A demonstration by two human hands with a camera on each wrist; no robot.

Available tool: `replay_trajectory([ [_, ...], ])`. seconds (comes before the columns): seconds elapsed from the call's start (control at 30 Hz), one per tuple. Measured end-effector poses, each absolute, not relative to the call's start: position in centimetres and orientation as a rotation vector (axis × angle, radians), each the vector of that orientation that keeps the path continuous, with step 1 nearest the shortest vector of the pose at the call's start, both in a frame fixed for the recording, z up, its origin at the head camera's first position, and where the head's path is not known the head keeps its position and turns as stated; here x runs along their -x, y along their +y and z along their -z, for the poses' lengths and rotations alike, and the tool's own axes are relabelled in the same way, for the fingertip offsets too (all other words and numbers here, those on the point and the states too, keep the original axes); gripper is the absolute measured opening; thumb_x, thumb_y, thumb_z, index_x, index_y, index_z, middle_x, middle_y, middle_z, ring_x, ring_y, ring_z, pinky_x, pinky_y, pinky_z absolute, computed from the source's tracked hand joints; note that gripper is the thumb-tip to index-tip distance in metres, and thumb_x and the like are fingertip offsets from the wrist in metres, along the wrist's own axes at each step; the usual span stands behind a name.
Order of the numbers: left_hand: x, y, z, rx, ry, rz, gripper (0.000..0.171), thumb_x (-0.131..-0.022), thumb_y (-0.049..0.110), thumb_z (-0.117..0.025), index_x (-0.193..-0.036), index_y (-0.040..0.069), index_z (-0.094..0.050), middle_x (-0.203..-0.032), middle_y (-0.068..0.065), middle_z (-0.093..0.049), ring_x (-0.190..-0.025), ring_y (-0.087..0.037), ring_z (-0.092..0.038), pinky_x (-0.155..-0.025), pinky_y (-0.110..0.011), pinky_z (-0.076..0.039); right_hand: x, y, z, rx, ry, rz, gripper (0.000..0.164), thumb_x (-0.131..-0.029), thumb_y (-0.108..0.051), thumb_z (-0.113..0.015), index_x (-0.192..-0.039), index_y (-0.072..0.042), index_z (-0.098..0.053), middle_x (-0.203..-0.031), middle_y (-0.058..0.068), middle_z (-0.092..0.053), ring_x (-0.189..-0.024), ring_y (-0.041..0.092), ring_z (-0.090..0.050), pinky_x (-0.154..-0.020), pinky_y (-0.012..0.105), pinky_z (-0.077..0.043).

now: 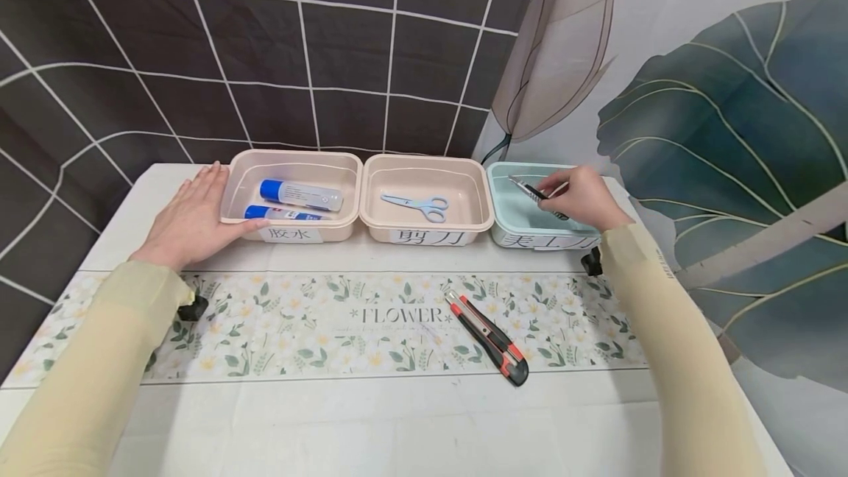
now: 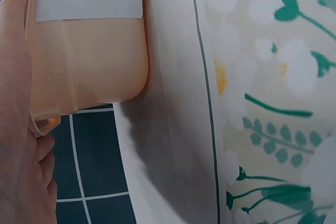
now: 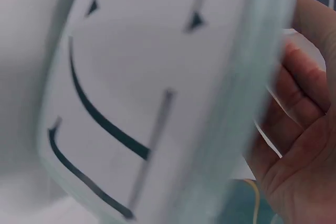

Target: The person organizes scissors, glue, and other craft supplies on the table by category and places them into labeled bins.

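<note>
My right hand (image 1: pixel 583 197) pinches a small black-and-silver utility knife (image 1: pixel 536 193) over the teal bin (image 1: pixel 498 193), whose label (image 1: pixel 546 241) faces front. In the right wrist view, that bin's blurred front fills much of the picture and the knife is hidden. My left hand (image 1: pixel 192 219) lies against the left end of a beige bin (image 1: pixel 341 162), its fingers straight and its thumb along the front rim. Inside this bin are two blue-capped glue tubes (image 1: pixel 308 196). The middle beige bin (image 1: pixel 464 197) holds light-blue scissors (image 1: pixel 417 205).
A red-and-black utility knife (image 1: pixel 489 341) lies on the flowered strip (image 1: pixel 298 330) of the white table, in front of the bins. Behind the row hangs a dark gridded cloth (image 1: pixel 265 43). A leaf-printed cloth (image 1: pixel 748 131) is at the right.
</note>
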State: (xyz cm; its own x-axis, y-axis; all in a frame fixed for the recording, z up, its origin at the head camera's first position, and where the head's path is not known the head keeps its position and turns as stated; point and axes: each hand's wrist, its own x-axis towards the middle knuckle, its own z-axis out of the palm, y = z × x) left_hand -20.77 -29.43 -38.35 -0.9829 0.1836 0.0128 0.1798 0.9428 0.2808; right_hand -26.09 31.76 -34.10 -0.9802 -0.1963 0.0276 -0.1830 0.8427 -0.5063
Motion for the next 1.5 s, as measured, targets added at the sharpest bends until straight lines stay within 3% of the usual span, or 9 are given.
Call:
replay_trajectory([
  [0.3, 20.7, -29.5, 38.5, -0.288, 3.080, -0.446, 0.118, -0.091, 0.074, -0.052, -0.159, -0.007, 0.001, -0.165, -0.029, -0.001, -0.153, -0.041, 0.002, -0.123, -0.050, 0.007, 27.4, 31.7, 36.4, 0.361, 2.998, 0.695, 0.021, -0.083, -0.006, -0.081, -0.103, 0.002, -0.078, -0.088, 0.011, -0.072, -0.078, 0.027, -0.066, -0.063, 0.032, -0.050],
  [0.47, 20.7, -29.5, 38.6, -0.286, 3.076, -0.451, 0.118, -0.091, 0.074, -0.052, -0.159, -0.007, 0.002, -0.165, -0.029, 0.000, -0.153, -0.041, 0.003, -0.123, -0.050, 0.007, 27.4, 31.7, 36.4, 0.314, 2.942, 0.679, 0.028, -0.087, -0.009, -0.080, -0.111, 0.004, -0.075, -0.105, 0.020, -0.073, -0.094, 0.035, -0.068, -0.082, 0.048, -0.055],
  [0.6, 20.7, -29.5, 38.6, -0.286, 3.078, -0.444, 0.118, -0.091, 0.074, -0.051, -0.159, -0.007, 0.002, -0.165, -0.029, 0.000, -0.153, -0.041, 0.002, -0.123, -0.049, 0.007, 27.1, 31.7, 35.6, 0.254, 2.925, 0.717, 0.036, -0.090, -0.014, -0.078, -0.121, 0.004, -0.071, -0.119, 0.024, -0.069, -0.106, 0.038, -0.066, -0.092, 0.053, -0.054],
  [0.9, 20.8, -29.7, 38.7, -0.278, 3.081, -0.441, 0.118, -0.091, 0.074, -0.051, -0.159, -0.007, 0.001, -0.165, -0.029, 0.000, -0.153, -0.042, 0.001, -0.123, -0.050, 0.007, 25.9, 31.9, 32.9, 0.241, 2.970, 0.861, 0.050, -0.093, -0.031, -0.078, -0.130, 0.001, -0.068, -0.127, 0.023, -0.066, -0.111, 0.035, -0.064, -0.093, 0.054, -0.054],
  [1.5, 20.8, -29.5, 38.5, -0.284, 3.085, -0.439, 0.117, -0.091, 0.074, -0.051, -0.159, -0.007, 0.001, -0.165, -0.029, -0.001, -0.153, -0.041, 0.002, -0.123, -0.050, 0.007, 23.1, 31.4, 30.7, 0.287, 3.147, 0.947, 0.047, -0.090, -0.036, -0.080, -0.124, -0.004, -0.073, -0.119, 0.018, -0.071, -0.108, 0.034, -0.068, -0.090, 0.052, -0.055],
])
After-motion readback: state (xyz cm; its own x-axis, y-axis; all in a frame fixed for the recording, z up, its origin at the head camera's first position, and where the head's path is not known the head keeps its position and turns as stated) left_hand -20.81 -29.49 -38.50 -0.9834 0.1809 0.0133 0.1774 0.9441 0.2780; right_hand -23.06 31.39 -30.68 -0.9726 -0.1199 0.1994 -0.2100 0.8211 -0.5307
